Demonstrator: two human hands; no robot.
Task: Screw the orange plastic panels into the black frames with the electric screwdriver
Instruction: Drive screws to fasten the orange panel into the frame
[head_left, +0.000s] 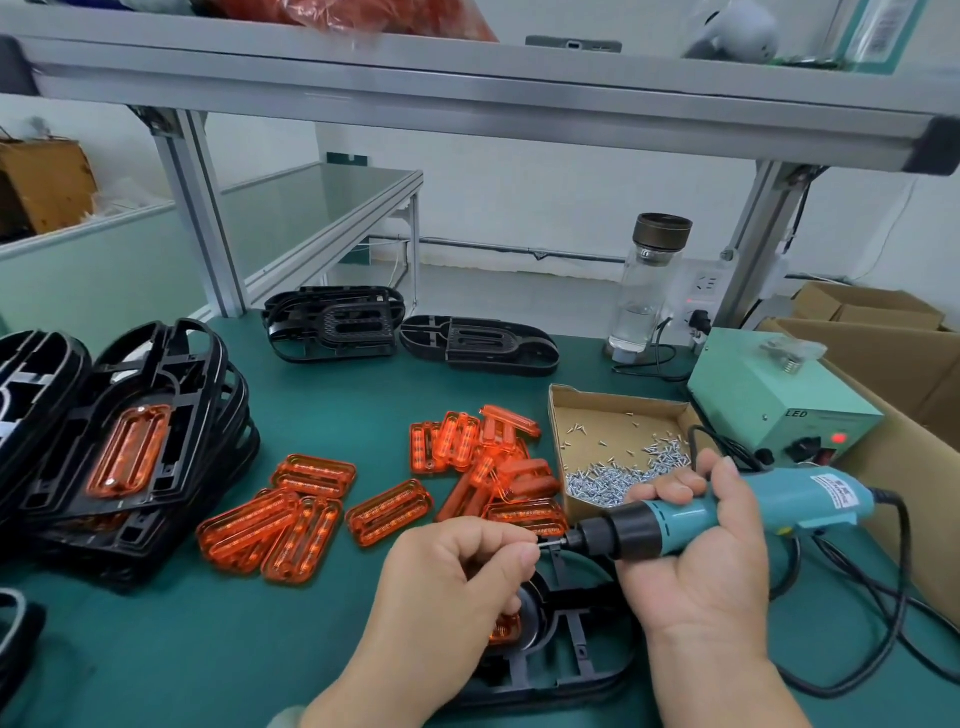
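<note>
My right hand (696, 561) grips a teal electric screwdriver (727, 512) held sideways, its black nose and bit pointing left. My left hand (457, 577) has its fingers curled and pinches at the bit tip, apparently on a small screw that is too small to make out. Under both hands lies a black frame (566, 660) with an orange panel (505, 630) partly hidden inside it. Loose orange panels (311, 519) lie scattered on the green mat. A stack of black frames (135, 447) with fitted orange panels stands at the left.
A cardboard tray of screws (618, 452) sits right of the panels. Behind it stands a teal power supply box (774, 400) with a cable running to the screwdriver. Two empty black frames (405, 332) lie at the back. A glass bottle (649, 280) and cardboard boxes (893, 364) stand at the right.
</note>
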